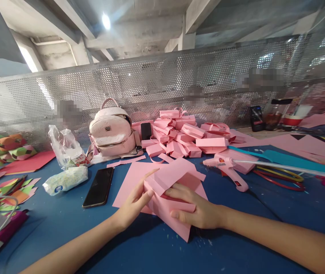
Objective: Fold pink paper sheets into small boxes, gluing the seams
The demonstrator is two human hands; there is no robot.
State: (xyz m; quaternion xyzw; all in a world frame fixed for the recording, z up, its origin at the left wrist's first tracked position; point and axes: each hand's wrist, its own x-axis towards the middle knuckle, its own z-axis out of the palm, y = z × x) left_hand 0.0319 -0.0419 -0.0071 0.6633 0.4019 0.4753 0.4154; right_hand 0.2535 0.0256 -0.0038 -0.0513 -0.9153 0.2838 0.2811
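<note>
The folded pink box sits between both hands, over a pink sheet on the table. The left hand grips its left end between thumb and outstretched forefinger. The right hand pinches its front flap, fingers tucked inside the fold, thumb outside. Beyond stand a backpack and plastic bag, contents unclear; far right, a jar holds something reddish-brown.
</note>
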